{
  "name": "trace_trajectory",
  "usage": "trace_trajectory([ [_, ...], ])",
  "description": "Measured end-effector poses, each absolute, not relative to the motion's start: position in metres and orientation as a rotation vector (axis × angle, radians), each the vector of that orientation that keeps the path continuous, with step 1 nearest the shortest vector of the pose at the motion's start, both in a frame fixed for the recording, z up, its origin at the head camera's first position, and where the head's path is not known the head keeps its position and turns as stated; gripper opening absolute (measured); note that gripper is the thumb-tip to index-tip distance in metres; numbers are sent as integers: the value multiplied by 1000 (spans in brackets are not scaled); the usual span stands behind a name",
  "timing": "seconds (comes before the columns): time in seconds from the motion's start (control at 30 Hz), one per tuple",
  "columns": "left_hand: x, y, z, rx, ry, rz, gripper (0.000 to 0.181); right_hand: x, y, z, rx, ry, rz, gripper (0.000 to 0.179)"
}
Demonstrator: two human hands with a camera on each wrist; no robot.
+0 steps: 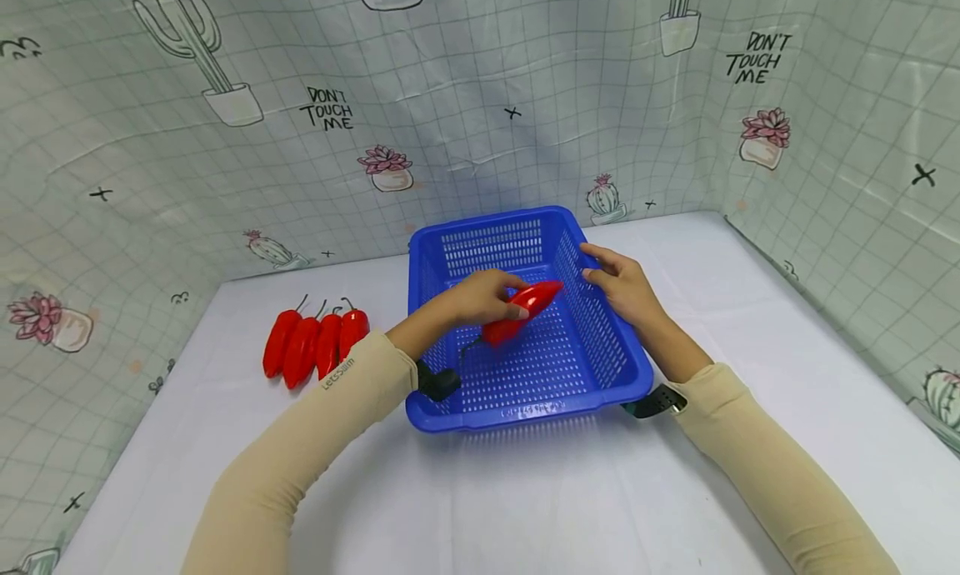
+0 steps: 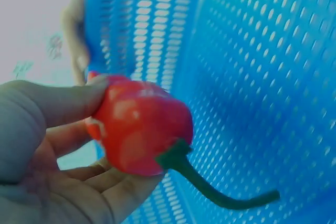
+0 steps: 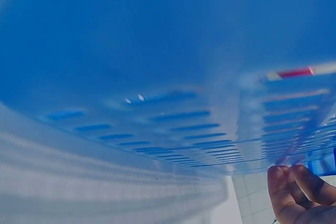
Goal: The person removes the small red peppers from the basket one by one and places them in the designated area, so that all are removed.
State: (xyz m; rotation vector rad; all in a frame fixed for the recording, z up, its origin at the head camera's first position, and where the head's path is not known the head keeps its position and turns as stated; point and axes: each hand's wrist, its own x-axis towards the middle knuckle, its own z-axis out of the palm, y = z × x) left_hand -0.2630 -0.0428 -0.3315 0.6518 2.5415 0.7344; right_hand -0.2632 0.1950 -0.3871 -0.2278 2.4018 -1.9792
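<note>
A red pepper (image 1: 534, 300) with a dark green stem is pinched between the thumb and fingers of my left hand (image 1: 487, 298), inside the outline of the blue basket (image 1: 525, 408). Its stem (image 2: 226, 198) points away from the palm in the left wrist view, with the perforated basket floor behind. At the basket's right side, my right hand (image 1: 628, 287) grips the rim. The right wrist view looks along the slotted outer wall (image 3: 184, 124), where the right fingertips (image 3: 283, 177) show at the lower right.
Several red peppers (image 1: 302, 350) with stems lie side by side on the white table (image 1: 525, 508), left of the basket; the left forearm partly covers them. A grid-patterned cloth (image 1: 480, 142) with cactus drawings hangs behind and at the sides.
</note>
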Motion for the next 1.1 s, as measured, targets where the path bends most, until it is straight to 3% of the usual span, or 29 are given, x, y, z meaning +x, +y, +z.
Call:
trace_trajectory([
  [0.6, -270, -67, -305, 443, 2569, 1142, 51, -264, 196, -388, -229, 2378, -1995, 51],
  [0.77, -269, -74, -301, 413, 2531, 1210, 60, -266, 196, -390, -222, 2377, -2000, 51],
  [0.97, -269, -78, -303, 504, 2396, 1327, 82, -266, 195, -389, -228, 2370, -2005, 51],
  [1.1, -267, -79, -304, 574, 2402, 1298, 73, -264, 194, -388, -225, 2369, -2002, 51],
])
